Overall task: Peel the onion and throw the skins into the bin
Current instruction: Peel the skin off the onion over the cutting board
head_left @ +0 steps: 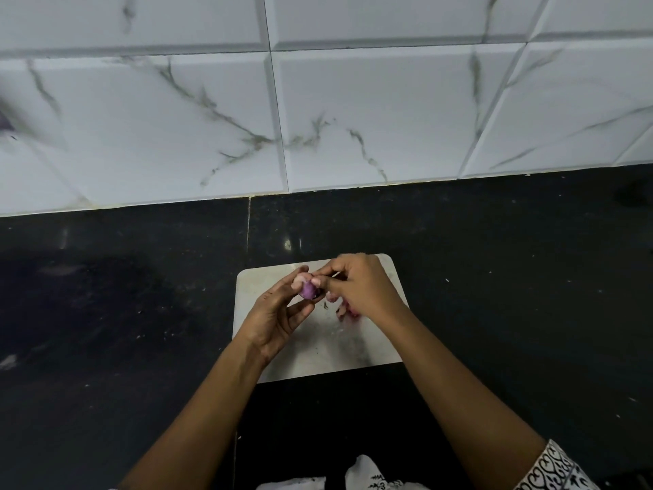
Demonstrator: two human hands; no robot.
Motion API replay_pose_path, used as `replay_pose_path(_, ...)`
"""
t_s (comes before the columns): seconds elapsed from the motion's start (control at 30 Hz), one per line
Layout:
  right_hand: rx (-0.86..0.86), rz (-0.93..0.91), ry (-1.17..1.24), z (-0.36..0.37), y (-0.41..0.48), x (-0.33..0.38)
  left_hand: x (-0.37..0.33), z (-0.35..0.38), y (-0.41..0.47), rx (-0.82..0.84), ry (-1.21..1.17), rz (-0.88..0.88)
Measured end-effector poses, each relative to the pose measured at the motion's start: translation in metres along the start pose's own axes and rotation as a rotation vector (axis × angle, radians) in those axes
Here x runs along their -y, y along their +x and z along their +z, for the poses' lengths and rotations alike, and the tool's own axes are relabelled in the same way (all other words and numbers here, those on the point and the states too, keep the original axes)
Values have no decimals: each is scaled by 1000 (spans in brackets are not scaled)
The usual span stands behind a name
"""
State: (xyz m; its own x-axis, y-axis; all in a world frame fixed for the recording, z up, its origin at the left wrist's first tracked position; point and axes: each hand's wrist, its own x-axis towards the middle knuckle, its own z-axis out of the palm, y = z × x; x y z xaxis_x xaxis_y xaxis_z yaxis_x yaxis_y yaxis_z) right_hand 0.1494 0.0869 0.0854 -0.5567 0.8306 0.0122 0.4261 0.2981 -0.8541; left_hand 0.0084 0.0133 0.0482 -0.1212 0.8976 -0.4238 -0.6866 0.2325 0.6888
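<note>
The small purple onion (308, 291), above the white rectangular cutting board (318, 344), is pinched in the fingertips of the left hand (276, 315). The right hand (359, 288), at its three o'clock, pinches its top skin. Loose pink skins (348, 312) lie at four o'clock.

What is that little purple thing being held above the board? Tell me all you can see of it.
It is a small onion, purple and smooth-looking, with paler skin showing at its top. The left hand holds it in its fingertips above the pale chopping board. The right hand pinches at its top. Fingers hide part of it.
</note>
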Motion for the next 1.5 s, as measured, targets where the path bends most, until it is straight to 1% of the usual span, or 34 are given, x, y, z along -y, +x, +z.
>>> replay_pose_path(0.07, -7, -37, -87, 1, -2, -1, 1, -1, 1, -9, 3, -3)
replay_pose_path(0.13, -59, -61, -134, 3, -3, -3, 3, 0, 1, -3, 2, -3)
replay_pose_path(0.3, -166, -96, -171, 10, -3, -12, 8, -1, 4, 10, 15, 9)
replay_pose_path(0.43, -243, -59, -174, 13, 0, -19, 12, -6, 6, 33, -34, -4)
replay_pose_path(0.57, -237, -16, -118, 14, 0, -22, 13, -3, 5, 36, -91, -26)
replay_pose_path(0.67, -180, 35, 88, 12, -1, -21, 14, -1, 4, 17, -141, -31)
replay_pose_path(0.73, -97, 53, 178, 10, -3, -20, 15, -1, 5, 17, -162, -38)
replay_pose_path(0.83, 20, 80, 214, 8, -6, -20, 16, -3, 6, 4, -161, -43)
replay_pose_path(0.97, 36, 114, 263, 5, -4, -21, 16, -3, 6, 20, -98, -36)
replay_pose_path(1.1, 48, 95, 258, 2, -1, -20, 13, -8, 10, 86, -91, -38)
replay_pose_path(1.23, 1, 93, 208, 2, 0, -19, 11, -7, 8, 115, -148, -67)
replay_pose_path(1.37, -67, 57, 76, 4, 2, -20, 11, -2, 5, 59, -121, -84)
replay_pose_path(1.5, -139, 19, -5, 6, 0, -19, 14, -2, 7, 31, -170, -72)
